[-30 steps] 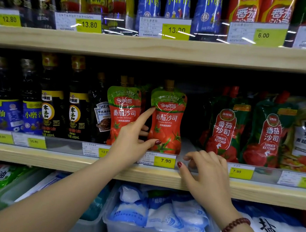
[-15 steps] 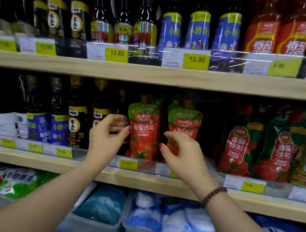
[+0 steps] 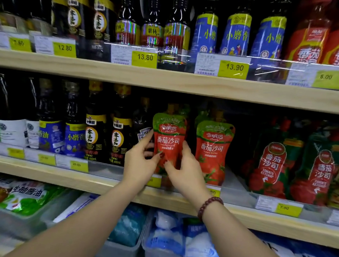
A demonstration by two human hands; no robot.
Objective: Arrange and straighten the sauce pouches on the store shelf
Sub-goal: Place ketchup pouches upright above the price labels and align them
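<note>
- Now that the right hand (image 3: 185, 169) is coming off the shelf (image 3: 60, 179), it and the left hand (image 3: 140, 164) are pinching the left pouch (image 3: 169, 136).
- Guessing it's getting straightened now.

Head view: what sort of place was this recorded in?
Most likely a grocery store's condiment aisle: a wooden shelf with yellow price tags, rows of sauce bottles, and matching ketchup pouches facing forward.
</note>
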